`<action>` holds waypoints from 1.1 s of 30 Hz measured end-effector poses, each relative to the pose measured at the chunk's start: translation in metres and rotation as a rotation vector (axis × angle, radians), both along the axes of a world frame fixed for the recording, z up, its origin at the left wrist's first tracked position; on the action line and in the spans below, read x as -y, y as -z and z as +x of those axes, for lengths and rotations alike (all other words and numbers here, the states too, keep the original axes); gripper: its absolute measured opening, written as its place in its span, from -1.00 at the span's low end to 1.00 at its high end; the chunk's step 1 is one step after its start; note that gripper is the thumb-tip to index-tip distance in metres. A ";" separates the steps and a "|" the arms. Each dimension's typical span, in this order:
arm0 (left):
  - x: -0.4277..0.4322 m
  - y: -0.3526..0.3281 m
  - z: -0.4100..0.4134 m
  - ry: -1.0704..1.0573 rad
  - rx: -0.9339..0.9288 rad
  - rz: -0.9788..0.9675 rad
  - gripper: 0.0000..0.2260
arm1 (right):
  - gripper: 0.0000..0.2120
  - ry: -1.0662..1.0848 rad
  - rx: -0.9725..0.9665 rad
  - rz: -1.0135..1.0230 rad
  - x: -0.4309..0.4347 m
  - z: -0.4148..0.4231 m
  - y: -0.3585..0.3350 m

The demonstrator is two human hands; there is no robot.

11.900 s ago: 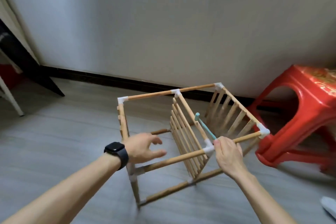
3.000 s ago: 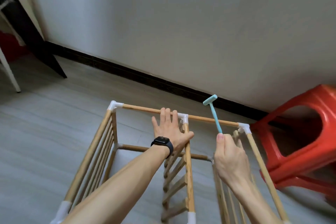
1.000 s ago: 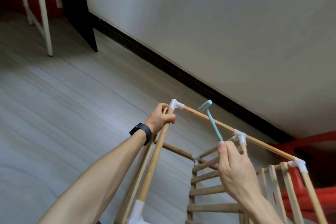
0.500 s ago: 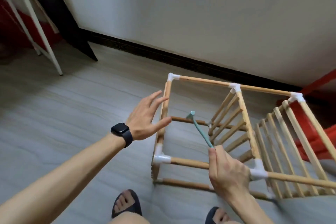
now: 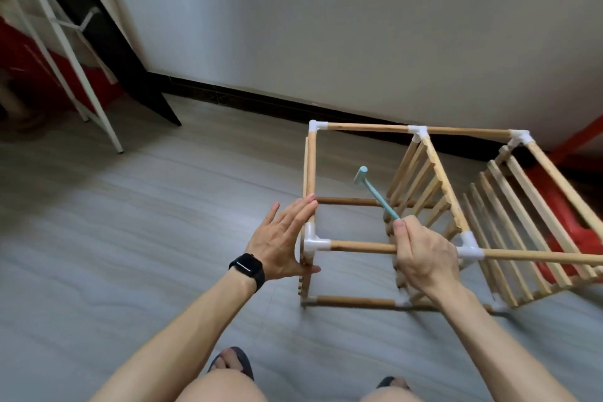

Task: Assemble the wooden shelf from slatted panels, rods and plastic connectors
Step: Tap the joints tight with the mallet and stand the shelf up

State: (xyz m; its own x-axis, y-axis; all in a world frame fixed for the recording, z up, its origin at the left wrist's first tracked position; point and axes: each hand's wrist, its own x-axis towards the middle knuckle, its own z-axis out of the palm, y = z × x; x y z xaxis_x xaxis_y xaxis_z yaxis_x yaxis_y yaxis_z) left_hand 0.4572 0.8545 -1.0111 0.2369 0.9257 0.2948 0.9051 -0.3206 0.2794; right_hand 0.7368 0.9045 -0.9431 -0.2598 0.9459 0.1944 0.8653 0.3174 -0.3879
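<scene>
The wooden shelf frame lies on its side on the grey floor, rods joined by white plastic connectors, slatted panels standing upright inside it. My left hand, fingers spread and flat, presses against the frame's left end beside the near white corner connector. My right hand grips the handle of a small light-blue plastic hammer, whose head points up and away, above the near top rod.
A red plastic stool stands right behind the frame's far end. A white metal rack and a dark slanted board stand at the left by the wall. My sandalled feet are at the bottom edge.
My left hand has dropped from hovering beside the upper left rod and now rests flat against the frame's end by the near corner connector. The hammer stays raised in my right hand.
</scene>
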 end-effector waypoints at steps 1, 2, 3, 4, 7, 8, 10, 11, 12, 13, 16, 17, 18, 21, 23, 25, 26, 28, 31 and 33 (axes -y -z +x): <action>-0.003 0.002 0.003 -0.014 0.045 0.030 0.17 | -0.62 -0.014 -0.116 0.029 0.003 0.003 -0.001; -0.007 0.003 0.005 -0.020 0.067 0.059 0.15 | -0.62 -0.040 -0.209 0.075 0.010 0.006 -0.004; -0.010 0.003 0.006 -0.024 0.072 0.079 0.13 | -0.62 -0.082 -0.261 0.105 0.019 0.007 -0.007; -0.013 0.002 0.006 -0.028 0.072 0.081 0.11 | -0.63 -0.126 -0.282 0.087 0.030 0.008 -0.010; -0.014 0.003 0.008 -0.039 0.080 0.073 0.06 | -0.67 -0.288 -0.255 -0.094 0.060 0.005 -0.016; -0.013 0.003 0.009 -0.038 0.084 0.072 0.06 | -0.68 -0.326 -0.224 -0.101 0.066 0.004 -0.016; -0.011 0.004 0.012 -0.038 0.085 0.071 0.07 | -0.71 -0.321 -0.291 -0.038 0.076 0.000 -0.020; -0.011 0.003 0.012 -0.039 0.089 0.067 0.07 | -0.73 -0.311 -0.367 -0.009 0.080 -0.002 -0.023; -0.011 0.002 0.012 -0.040 0.097 0.060 0.07 | -0.74 -0.309 -0.386 0.015 0.082 -0.004 -0.025; -0.010 0.001 0.012 -0.040 0.102 0.053 0.07 | -0.74 -0.318 -0.313 0.027 0.085 -0.006 -0.025; -0.008 -0.001 0.014 -0.048 0.089 0.035 0.08 | -0.74 -0.309 0.054 0.001 0.090 -0.008 -0.019; -0.008 -0.001 0.015 -0.052 0.088 0.031 0.09 | -0.76 -0.297 -0.004 0.006 0.091 -0.008 -0.019; -0.008 -0.002 0.015 -0.056 0.092 0.037 0.10 | -0.78 -0.279 -0.092 0.009 0.091 -0.009 -0.022; -0.007 -0.004 0.014 -0.055 0.098 0.056 0.09 | -0.79 -0.331 0.074 -0.004 0.090 -0.011 -0.023; -0.007 -0.004 0.016 -0.057 0.107 0.059 0.09 | -0.77 -0.306 0.023 0.005 0.090 -0.010 -0.022; -0.007 -0.005 0.016 -0.060 0.111 0.065 0.09 | -0.73 -0.283 -0.068 0.014 0.089 -0.013 -0.029; -0.008 -0.004 0.014 -0.059 0.110 0.069 0.09 | -0.72 -0.299 0.028 0.020 0.088 -0.016 -0.027; -0.009 0.000 0.013 -0.053 0.113 0.067 0.08 | -0.73 -0.349 0.171 0.027 0.085 -0.008 -0.016; -0.009 0.005 0.012 -0.080 0.124 0.080 0.09 | -0.72 -0.175 -0.124 0.025 0.083 0.019 -0.012; -0.004 0.010 0.015 -0.153 0.166 0.018 0.12 | -0.67 0.079 -0.410 -0.025 0.083 0.045 -0.004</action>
State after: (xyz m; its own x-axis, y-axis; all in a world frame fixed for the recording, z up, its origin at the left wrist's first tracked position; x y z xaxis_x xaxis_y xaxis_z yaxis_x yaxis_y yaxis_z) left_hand 0.4725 0.8585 -1.0211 0.0406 0.9412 0.3353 0.8857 -0.1892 0.4239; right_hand 0.7821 0.8213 -0.9392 -0.0923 0.9655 0.2434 0.6591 0.2425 -0.7119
